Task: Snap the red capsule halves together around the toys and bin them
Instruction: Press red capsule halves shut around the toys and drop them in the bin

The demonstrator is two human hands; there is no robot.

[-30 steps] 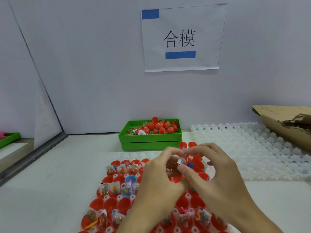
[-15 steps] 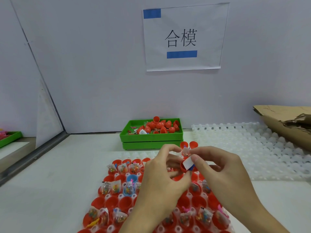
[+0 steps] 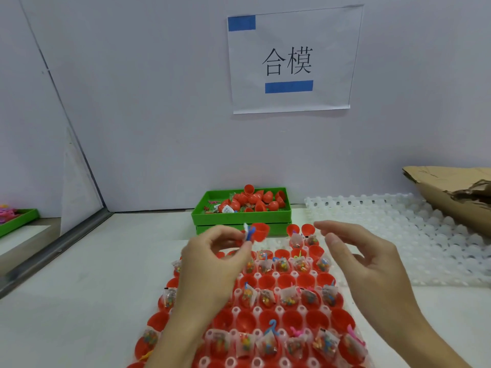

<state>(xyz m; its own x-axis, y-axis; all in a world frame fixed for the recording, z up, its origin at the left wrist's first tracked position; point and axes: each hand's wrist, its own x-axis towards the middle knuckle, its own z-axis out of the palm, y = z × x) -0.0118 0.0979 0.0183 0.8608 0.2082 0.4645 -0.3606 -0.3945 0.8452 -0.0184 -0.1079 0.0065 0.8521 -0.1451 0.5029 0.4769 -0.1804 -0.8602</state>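
My left hand (image 3: 212,264) pinches a red capsule half (image 3: 260,231) between thumb and forefinger, with a blue toy (image 3: 251,235) and a white packet sticking out of it. It is held above the far end of the tray of red capsule halves (image 3: 289,318), several of which hold bagged toys. My right hand (image 3: 364,261) hovers apart to the right, fingers relaxed and holding nothing. A green bin (image 3: 240,216) with closed red capsules (image 3: 255,199) stands just beyond, against the wall.
A white empty grid tray (image 3: 398,235) lies to the right, with a torn cardboard box (image 3: 451,192) behind it. Another green tray (image 3: 18,221) sits at the far left past a metal rail. A paper sign (image 3: 291,59) hangs on the wall.
My hands have come apart. The right hand let go and moved right; the left hand keeps the capsule half with the toy and has shifted left, toward the bin.
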